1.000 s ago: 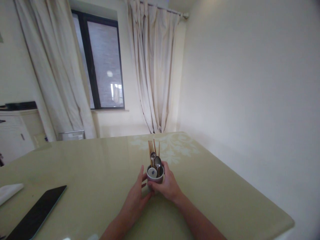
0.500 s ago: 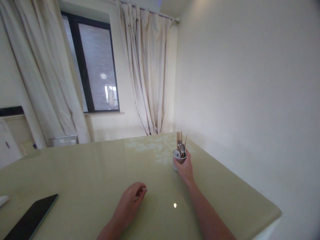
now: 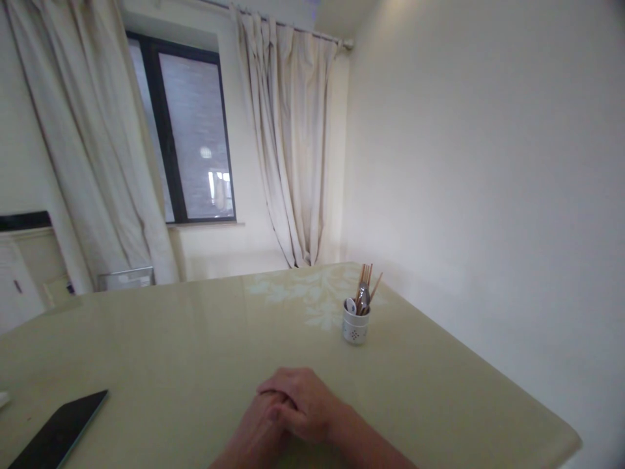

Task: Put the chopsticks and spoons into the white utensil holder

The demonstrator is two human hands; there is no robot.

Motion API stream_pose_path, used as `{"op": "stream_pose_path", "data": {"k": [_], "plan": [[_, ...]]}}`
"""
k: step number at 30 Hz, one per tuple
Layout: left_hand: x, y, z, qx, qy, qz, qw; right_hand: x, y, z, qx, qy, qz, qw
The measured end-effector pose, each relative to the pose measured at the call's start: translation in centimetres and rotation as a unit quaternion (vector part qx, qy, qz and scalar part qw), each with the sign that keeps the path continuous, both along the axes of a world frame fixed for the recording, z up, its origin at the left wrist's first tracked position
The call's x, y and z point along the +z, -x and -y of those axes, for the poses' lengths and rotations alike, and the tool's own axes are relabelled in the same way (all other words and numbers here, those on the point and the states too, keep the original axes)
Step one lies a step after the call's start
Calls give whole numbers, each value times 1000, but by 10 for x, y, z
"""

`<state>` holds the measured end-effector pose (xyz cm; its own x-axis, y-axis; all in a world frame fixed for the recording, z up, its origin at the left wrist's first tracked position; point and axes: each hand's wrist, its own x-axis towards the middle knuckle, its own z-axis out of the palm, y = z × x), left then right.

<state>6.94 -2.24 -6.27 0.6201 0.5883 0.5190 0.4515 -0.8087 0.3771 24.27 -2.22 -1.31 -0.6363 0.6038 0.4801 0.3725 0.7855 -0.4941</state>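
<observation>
My right hand [image 3: 312, 404] lies folded over my left hand [image 3: 266, 417] at the front of the table, its fingers wrapped across the top of the left one. The left hand's fingers are mostly covered, so their pose is hidden. Beyond them, apart from both hands, stands a white utensil holder [image 3: 355, 329] with small pierced holes in its side. Out of it rise several wooden chopsticks [image 3: 375, 285], a metal spoon [image 3: 364, 296] and a white spoon [image 3: 350, 305] with a blue mark.
The pale green glossy table [image 3: 185, 352] reaches toward the curtains [image 3: 303, 156] and the window [image 3: 195, 137]. A black flat tablet-like thing [image 3: 61, 426] lies at the front left. A plain wall [image 3: 478, 182] runs along the right side.
My right hand has let go of the utensil holder and come back to rest on my left hand. The holder stands upright on the table.
</observation>
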Motion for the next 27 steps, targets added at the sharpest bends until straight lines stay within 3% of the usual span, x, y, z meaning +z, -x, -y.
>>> {"op": "stream_pose_path", "data": {"k": [4, 10, 21, 27], "plan": [[11, -7, 9, -2, 24, -40, 999, -6, 7, -1, -17, 28, -5, 999], [36, -17, 20, -27, 41, -12, 999, -10, 5, -5, -42, 31, -15, 999], [23, -17, 12, 4, 90, -6, 996, -10, 3, -8, -39, 36, -16, 998], [13, -14, 8, -9, 62, -2, 998, -12, 1, -7, -36, 30, -21, 999]]}}
